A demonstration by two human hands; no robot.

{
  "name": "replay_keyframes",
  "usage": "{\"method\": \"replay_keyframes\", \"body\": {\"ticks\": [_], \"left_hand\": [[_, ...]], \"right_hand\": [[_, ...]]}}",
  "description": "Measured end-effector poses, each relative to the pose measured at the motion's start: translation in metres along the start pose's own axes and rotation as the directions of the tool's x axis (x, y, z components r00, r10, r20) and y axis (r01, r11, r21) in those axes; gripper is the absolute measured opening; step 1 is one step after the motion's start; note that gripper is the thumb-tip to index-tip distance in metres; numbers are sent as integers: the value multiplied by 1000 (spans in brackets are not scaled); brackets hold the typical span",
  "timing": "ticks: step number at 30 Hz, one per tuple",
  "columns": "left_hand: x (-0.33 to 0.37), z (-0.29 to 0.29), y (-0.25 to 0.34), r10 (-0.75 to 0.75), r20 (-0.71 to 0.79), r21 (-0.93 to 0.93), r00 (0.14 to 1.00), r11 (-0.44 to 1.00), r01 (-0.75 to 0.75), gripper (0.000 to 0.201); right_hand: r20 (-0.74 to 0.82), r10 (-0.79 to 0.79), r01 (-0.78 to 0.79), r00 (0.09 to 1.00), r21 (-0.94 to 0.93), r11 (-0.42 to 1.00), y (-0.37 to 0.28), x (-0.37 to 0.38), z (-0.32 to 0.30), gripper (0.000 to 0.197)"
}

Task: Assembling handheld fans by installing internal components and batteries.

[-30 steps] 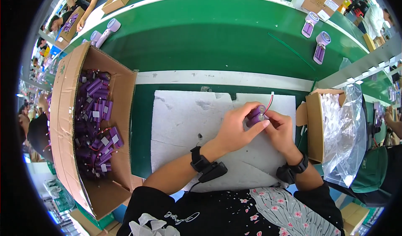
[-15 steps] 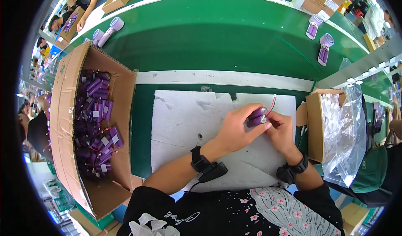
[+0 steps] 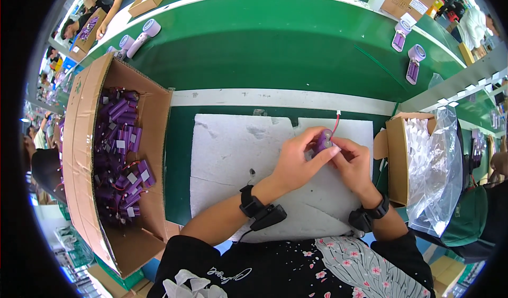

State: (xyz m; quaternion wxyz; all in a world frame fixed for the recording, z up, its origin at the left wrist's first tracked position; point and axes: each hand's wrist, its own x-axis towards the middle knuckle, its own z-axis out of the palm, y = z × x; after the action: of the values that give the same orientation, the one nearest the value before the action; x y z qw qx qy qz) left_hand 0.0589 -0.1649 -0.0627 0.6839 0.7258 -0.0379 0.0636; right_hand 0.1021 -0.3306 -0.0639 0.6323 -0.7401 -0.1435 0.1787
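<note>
A purple two-cell battery pack is held above the white foam board. My left hand is closed round it, thumb in front and fingers behind. My right hand is closed in a pinch at the pack's right end, where the metal cell ends show. Whether a small piece sits between those fingertips is hidden. A thin red wire lead rises from the pack to a small white plug. Both wrists wear black straps with small modules.
At left, a large cardboard box holds many purple battery packs. At right stands a smaller carton of white pieces with a clear plastic bag. Lilac device housings lie on the green bench. Other people work farther off.
The pack has turned in my hands, and its wire lead now stands more upright and farther left. My right fingertips have shifted slightly left and up against its end.
</note>
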Motion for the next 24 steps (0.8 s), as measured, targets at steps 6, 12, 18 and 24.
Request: {"method": "replay_keyframes", "body": {"ticks": [6, 12, 18, 24], "left_hand": [[4, 2, 2, -272, -71, -537, 960, 821, 193, 34], [10, -3, 5, -409, -2, -725, 912, 629, 280, 41], [7, -2, -6, -333, 20, -706, 943, 663, 249, 52], [6, -1, -8, -330, 33, -705, 943, 662, 256, 55]], "right_hand": [[-82, 17, -5, 997, 138, 990, -14, 3, 9, 11], [-78, 44, -32, 996, 142, 989, -7, 2, 3, 5], [-65, -162, 163, 985, 22, 986, -1, 4, -1, 7], [-86, -160, 164, 983, 41, 986, -3, 3, 0, 9]]}}
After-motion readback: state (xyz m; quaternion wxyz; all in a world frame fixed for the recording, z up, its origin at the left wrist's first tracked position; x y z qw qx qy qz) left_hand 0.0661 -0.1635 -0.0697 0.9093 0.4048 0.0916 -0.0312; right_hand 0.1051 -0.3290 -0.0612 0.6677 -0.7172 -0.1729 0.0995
